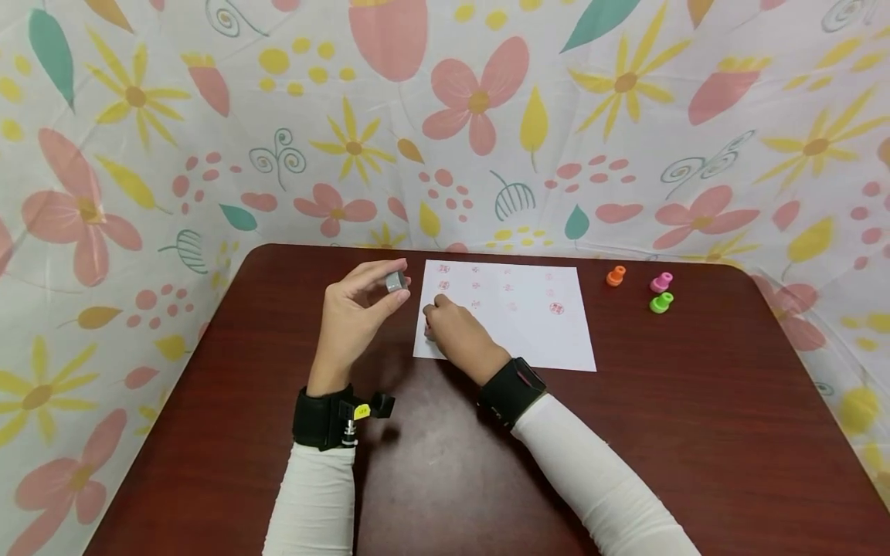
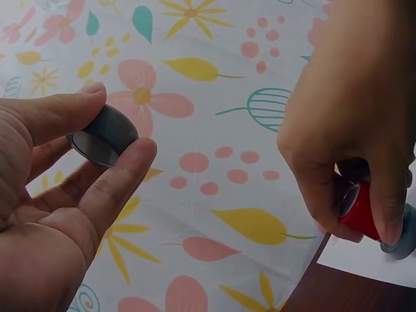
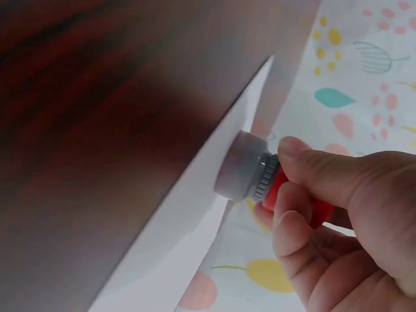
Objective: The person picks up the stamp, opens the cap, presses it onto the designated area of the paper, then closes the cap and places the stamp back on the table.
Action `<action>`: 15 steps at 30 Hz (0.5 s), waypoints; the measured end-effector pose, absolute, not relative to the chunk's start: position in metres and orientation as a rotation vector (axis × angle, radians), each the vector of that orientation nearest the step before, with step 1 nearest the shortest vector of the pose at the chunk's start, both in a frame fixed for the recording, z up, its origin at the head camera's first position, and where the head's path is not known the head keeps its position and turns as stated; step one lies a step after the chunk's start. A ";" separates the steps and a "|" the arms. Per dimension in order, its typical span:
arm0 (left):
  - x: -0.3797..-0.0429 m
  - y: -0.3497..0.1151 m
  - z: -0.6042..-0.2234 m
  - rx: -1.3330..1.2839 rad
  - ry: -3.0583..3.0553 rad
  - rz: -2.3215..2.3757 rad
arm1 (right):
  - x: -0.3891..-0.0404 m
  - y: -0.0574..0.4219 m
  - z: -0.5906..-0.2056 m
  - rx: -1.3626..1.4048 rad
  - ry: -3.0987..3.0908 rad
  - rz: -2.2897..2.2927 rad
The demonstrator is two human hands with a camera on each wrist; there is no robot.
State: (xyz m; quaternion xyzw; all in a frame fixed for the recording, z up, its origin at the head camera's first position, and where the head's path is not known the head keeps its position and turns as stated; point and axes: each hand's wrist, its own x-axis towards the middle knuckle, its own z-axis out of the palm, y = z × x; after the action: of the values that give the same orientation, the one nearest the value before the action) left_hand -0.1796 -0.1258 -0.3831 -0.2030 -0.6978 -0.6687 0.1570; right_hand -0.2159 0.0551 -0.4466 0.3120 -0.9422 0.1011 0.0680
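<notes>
My left hand [image 1: 350, 318] is raised left of the paper, pinching a small grey cap [image 1: 395, 281] between thumb and fingers. In the left wrist view the hollow side of that cap [image 2: 104, 138] shows. Over the paper's left edge, my right hand [image 1: 460, 333] grips a stamp [image 3: 296, 198] by its red handle. The stamp's grey end [image 3: 239, 166] faces down at the white paper [image 1: 528, 340]; whether it touches I cannot tell. Rows of red stamp prints [image 1: 476, 285], some faint, mark the sheet. From the head view, the right hand hides most of the stamp.
Toward the back right of the dark wooden table [image 1: 695, 432] stand an orange stamp [image 1: 615, 276], a pink stamp [image 1: 661, 283] and a green stamp [image 1: 661, 303]. A flower-patterned cloth [image 1: 445, 131] hangs behind the table and along its sides.
</notes>
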 end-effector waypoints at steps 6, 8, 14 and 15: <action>-0.178 -0.130 -0.382 -0.577 -1.994 -1.902 | -0.218 0.055 -0.438 0.946 -2.874 0.316; -0.178 -0.130 -0.382 -0.580 -1.986 -1.907 | -0.218 0.057 -0.433 0.930 -2.859 0.340; -0.179 -0.130 -0.380 -0.589 -1.979 -1.919 | -0.213 0.071 -0.410 0.890 -2.740 0.524; -0.179 -0.129 -0.380 -0.591 -1.981 -1.923 | -0.212 0.075 -0.406 0.885 -2.715 0.560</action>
State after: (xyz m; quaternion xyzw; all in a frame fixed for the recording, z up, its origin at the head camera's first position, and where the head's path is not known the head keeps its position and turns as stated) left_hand -0.1788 -0.1294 -0.3800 -0.2068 -0.6927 -0.6725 0.1586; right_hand -0.2122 0.0748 -0.4062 0.3022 -0.9267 0.1913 0.1153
